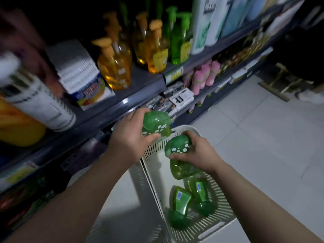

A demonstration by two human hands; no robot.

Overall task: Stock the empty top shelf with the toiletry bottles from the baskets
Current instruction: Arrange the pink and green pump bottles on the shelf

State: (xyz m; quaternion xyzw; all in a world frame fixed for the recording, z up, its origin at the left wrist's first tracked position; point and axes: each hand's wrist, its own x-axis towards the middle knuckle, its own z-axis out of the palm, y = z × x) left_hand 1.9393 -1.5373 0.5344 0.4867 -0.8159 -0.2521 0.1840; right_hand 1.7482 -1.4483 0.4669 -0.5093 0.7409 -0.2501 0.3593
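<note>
My left hand [130, 137] grips a green bottle [156, 124] with white dots on its base, held above the far rim of a white slotted basket [217, 223]. My right hand [199, 153] grips a second green bottle [178, 146] just over the basket. Inside the basket lie three more green bottles: one under my right hand [182, 171], and two with green labels [181, 200], [201, 190] nearer me. The shelf [140, 81] above holds yellow pump bottles [115, 67] and green pump bottles [177, 39].
A second white basket [138, 183] stands left of the first, against the shelving. Boxes [82, 76], a white canister [38, 102] and an orange jug [15, 128] fill the left of the shelf. Pink bottles [203, 76] sit lower. White tiled floor [263, 137] spreads to the right.
</note>
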